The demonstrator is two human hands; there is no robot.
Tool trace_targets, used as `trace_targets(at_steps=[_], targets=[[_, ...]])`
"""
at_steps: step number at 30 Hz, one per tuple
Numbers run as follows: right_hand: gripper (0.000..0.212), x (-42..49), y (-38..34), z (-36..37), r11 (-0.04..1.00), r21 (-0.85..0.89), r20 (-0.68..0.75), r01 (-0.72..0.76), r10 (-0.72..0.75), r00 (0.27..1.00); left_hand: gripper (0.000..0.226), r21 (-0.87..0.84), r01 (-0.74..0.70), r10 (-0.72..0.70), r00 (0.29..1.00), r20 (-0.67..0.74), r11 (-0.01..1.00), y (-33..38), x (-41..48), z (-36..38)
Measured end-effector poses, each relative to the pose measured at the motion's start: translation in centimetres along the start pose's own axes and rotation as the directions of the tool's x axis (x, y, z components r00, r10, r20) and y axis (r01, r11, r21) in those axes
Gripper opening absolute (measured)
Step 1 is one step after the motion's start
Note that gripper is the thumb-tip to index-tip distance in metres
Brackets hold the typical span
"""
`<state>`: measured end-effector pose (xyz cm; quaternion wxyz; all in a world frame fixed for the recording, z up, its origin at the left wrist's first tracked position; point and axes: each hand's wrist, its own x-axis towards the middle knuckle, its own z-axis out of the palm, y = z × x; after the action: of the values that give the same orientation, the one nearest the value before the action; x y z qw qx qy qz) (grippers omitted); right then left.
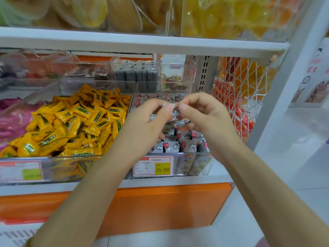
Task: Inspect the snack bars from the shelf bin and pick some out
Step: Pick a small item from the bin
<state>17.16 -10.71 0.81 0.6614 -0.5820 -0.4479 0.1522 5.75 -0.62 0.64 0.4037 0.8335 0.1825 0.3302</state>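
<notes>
A clear shelf bin (195, 156) holds several small grey snack bars (188, 146) printed with red dots and white clouds. Above that bin, my left hand (146, 120) and my right hand (201, 113) are raised close together. Both pinch the top edge of one grey-wrapped snack bar (171, 120), which hangs between them over the pile. Most of that bar is hidden behind my fingers. A price label (154, 165) reading 15.80 is stuck on the bin's front wall.
To the left, another clear bin (53, 168) is heaped with yellow wrapped candies (74, 122). Behind stand bins of dark snacks (137, 73). A white shelf board (142, 43) runs overhead. A white mesh basket (243, 90) with red and orange packs hangs on the right.
</notes>
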Motion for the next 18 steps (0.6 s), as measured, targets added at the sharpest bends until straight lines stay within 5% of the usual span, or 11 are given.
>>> trace_targets(at_steps=[18], targets=[[0.014,-0.31,0.55,-0.46,0.98,0.195,0.028,-0.031,0.026,0.999,0.025,-0.049,-0.025,0.03,0.995,0.092,0.998,0.23,-0.54,-0.87]])
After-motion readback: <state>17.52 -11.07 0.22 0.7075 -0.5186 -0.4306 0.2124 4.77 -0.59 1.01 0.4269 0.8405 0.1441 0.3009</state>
